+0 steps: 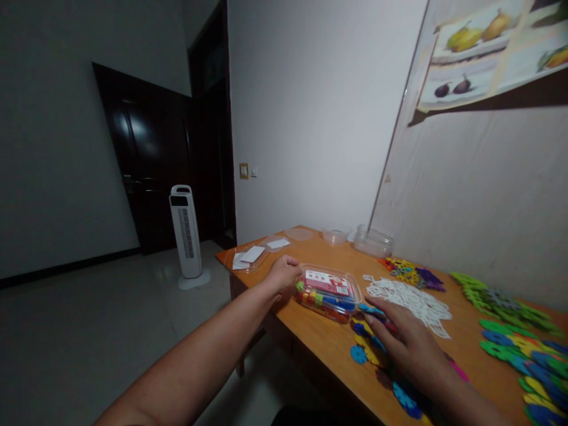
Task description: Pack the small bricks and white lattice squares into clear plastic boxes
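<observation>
A clear plastic box (331,305) with colourful pieces inside and a red-and-white label (327,282) on top stands near the table's front edge. My left hand (284,277) grips its left end, the thumb side uppermost and some fingertips hidden. Just right of the box, my right hand (406,337) is closed around small colourful plastic pieces (377,312), blue and reddish, partly hidden between thumb and fingers. Beneath and beside that hand lie loose flower-shaped plastic discs (358,354), blue, yellow and other colours.
White paper cards (408,299) lie in a heap behind my right hand. Green pieces (501,299) and mixed discs (532,355) cover the right side. Clear containers (373,241) stand by the wall; lids (298,234) lie at the far left. A white tower fan (186,234) stands on the floor.
</observation>
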Demonstrator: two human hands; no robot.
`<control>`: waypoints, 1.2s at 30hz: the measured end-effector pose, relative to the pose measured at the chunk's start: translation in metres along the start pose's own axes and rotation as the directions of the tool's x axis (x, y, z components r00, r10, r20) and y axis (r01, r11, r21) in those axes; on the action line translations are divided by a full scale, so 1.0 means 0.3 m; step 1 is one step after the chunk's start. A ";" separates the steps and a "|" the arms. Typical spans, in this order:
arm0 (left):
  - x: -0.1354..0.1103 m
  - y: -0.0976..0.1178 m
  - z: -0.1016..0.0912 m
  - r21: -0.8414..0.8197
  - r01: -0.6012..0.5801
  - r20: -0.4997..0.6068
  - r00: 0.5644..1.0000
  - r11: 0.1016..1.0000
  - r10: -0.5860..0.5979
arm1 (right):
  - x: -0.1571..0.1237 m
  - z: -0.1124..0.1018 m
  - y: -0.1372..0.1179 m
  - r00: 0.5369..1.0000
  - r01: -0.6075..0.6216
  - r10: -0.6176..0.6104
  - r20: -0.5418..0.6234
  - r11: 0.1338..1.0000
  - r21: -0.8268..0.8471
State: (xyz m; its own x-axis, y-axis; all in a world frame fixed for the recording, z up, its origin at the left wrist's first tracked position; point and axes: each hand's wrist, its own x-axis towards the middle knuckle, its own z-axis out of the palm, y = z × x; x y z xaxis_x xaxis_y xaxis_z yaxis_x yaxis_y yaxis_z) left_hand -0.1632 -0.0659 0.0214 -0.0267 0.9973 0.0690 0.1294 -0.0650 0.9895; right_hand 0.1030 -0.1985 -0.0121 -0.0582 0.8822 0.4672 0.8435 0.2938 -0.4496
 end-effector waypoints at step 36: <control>-0.001 -0.018 0.030 0.196 0.017 0.005 1.000 0.980 -0.019 | 0.230 0.063 -0.078 0.871 -0.484 0.475 0.124 0.873 0.054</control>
State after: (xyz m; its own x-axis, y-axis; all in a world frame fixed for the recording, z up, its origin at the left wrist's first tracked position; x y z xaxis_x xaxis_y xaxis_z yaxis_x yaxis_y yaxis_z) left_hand -0.1550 -0.0656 0.0149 -0.0237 0.9985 0.0497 0.3210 -0.0395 0.9463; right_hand 0.0692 -0.1376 0.0163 0.2837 0.9538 0.0990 0.7358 -0.1503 -0.6603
